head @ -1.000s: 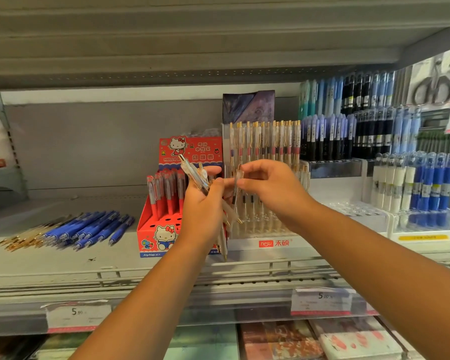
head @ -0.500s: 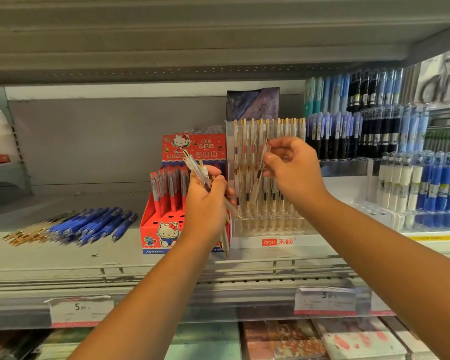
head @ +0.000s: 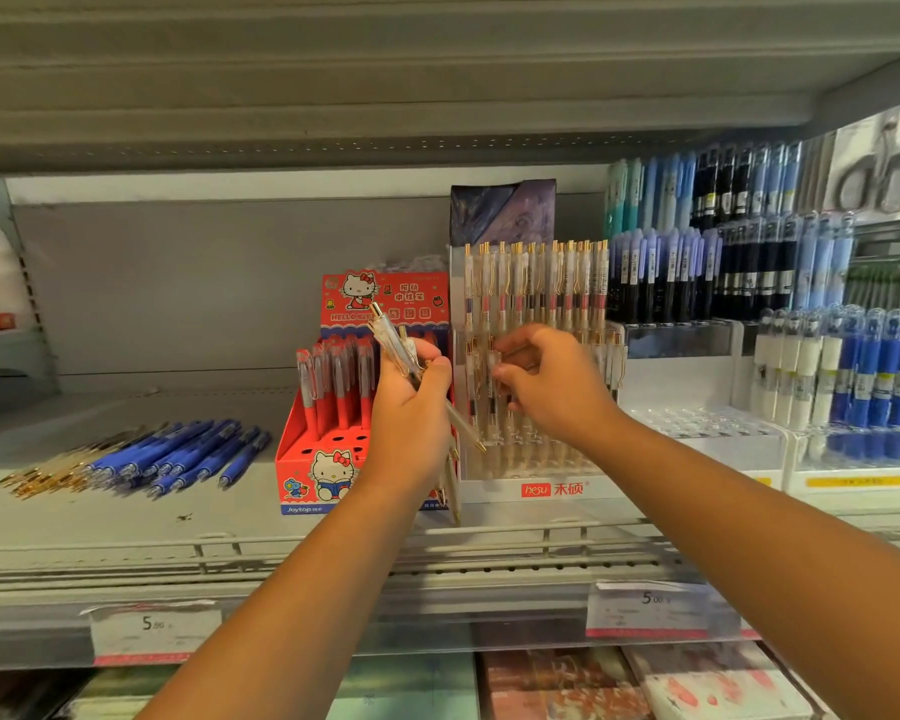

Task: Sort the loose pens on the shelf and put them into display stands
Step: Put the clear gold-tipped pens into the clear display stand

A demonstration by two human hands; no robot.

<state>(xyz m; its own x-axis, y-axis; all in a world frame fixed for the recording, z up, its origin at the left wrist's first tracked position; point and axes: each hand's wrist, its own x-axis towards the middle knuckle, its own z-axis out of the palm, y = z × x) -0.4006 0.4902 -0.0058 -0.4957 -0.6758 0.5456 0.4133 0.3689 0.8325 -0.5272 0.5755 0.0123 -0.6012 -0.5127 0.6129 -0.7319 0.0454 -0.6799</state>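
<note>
Pens point(head: 392, 339) first: the left hand point(head: 411, 413) has a fistful of the clear gold-trimmed ones. Its fingers are wrapped tight round the middle of the bunch, so the clicker ends stick out above the thumb and the tips poke out below the fist. The bunch sits on a slant, tops up and to the left, tips down and to the right, with a couple hanging nearly straight down. The right hand point(head: 557, 381) is just beside it, fingers curled, pinching a single pen point(head: 491, 392) that stands upright in the see-through stand point(head: 494, 493), bit blurry tbh. The stand's front strip reads "hesu" plus two Chinese characters. Left of it, touching, sits a red Hello Kitty box point(head: 328, 475) marked "Joytop". Further left on the shelf point(head: 126, 522), loose blue pens point(head: 188, 454) lie in a slanted heap. The price tags point(head: 154, 623) on the rail both start with a 5.
</note>
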